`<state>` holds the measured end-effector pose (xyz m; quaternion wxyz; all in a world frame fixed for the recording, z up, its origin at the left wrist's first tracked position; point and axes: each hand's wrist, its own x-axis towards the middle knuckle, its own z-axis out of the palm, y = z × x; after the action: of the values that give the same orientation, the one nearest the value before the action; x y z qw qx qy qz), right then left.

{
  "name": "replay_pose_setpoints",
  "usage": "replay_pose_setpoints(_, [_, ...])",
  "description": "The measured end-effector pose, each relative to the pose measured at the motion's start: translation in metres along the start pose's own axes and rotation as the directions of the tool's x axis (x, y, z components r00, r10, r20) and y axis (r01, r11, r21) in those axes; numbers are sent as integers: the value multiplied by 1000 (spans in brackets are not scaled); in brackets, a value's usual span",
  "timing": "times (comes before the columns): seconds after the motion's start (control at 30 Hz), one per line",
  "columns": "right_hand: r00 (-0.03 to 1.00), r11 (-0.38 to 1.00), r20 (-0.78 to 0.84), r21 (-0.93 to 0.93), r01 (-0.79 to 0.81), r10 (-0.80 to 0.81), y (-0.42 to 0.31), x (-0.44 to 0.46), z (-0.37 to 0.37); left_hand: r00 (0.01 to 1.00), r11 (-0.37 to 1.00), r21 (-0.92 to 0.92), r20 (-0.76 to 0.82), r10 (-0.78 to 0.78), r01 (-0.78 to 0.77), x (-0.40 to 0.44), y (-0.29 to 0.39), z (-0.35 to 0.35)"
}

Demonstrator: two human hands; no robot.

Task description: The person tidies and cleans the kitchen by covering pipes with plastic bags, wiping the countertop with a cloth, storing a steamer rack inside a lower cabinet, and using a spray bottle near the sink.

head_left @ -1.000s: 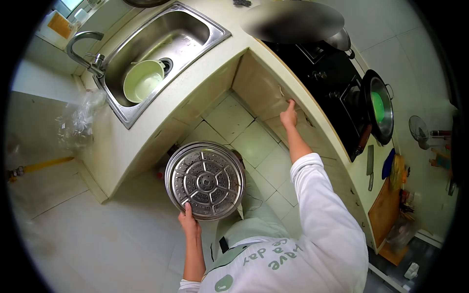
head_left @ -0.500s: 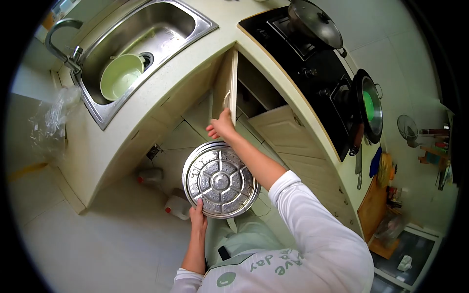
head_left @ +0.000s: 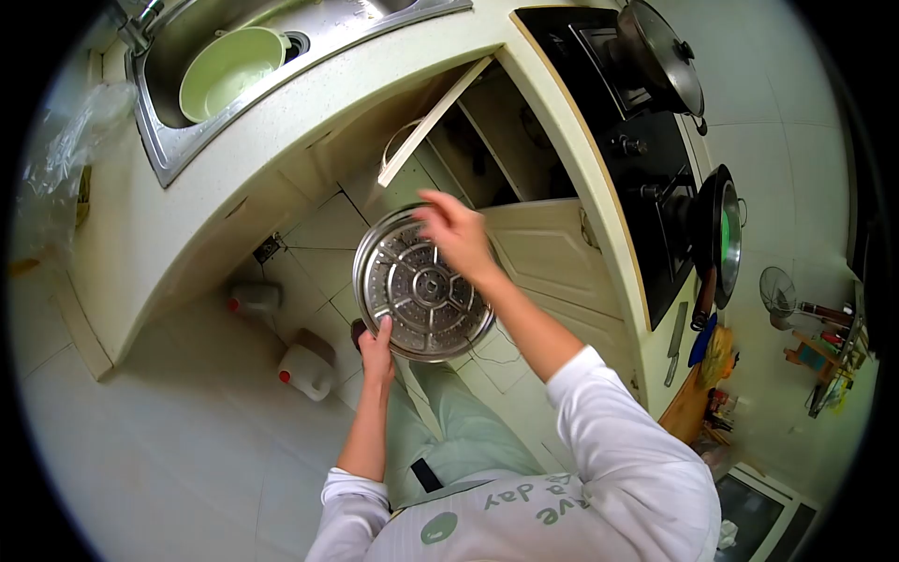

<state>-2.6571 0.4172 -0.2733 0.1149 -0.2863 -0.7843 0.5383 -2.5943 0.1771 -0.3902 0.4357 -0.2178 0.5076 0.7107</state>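
From my head view, my left hand (head_left: 377, 356) grips the steamer tray (head_left: 412, 314) by its near rim, thumb on top; my right hand (head_left: 457, 239), blurred, fingers loosely open, overlaps its far edge, near the open cabinet door (head_left: 435, 122).

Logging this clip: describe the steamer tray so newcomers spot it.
Below the black stove is an open cabinet. The left hand holds the steamer tray in front; its spoked, perforated face distinguishes it from the lidded pot and wok.

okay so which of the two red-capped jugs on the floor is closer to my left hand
The jug nearer your legs is closer to your left hand; the other jug sits farther off, towards the counter.
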Motion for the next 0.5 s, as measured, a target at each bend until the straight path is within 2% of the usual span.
replay_pose_setpoints(0.03, [993,989,-110,-149,15,-32,23,-15,-28,1000,1000,-8,-3,-4,4,4,-1,1])
replay_pose_setpoints(0.07, [980,979,-167,-153,-138,112,40,-29,-53,1000,999,-27,-4,24,-24,11,0,-4])
replay_pose_setpoints(0.1, [966,948,-243,-280,-153,84,61,-44,-79,999,998,-46,-5,52,-52,18,0,-10])
replay_pose_setpoints(0.13, [942,892,-313,-383,-240,119,86,-59,-104,999,997,-52,-8,49,-49,24,1,-15])
replay_pose_setpoints(0.17, [934,771,-339,-564,-295,110,102,-72,-138,999,997,-67,-25,46,-47,22,4,-13])
replay_pose_setpoints(0.23, [904,636,-421,-677,-369,76,122,-87,-176,998,995,-95,-50,27,-32,26,1,-20])
replay_pose_setpoints(0.27, [901,629,-427,-680,-376,77,132,-91,-190,999,993,-115,-40,17,-22,29,1,-23])
replay_pose_setpoints(0.33, [813,501,-514,-646,-576,273,156,-86,-215,999,991,-131,-49,11,-17,35,-5,-26])
replay_pose_setpoints(0.43, [812,465,-544,-675,-573,211,195,-87,-230,998,990,-141,-64,4,-13,41,-13,-35])
replay_pose_setpoints(0.5, [847,465,-497,-714,-523,189,177,-100,-220,997,989,-146,-80,13,-24,46,-18,-39])
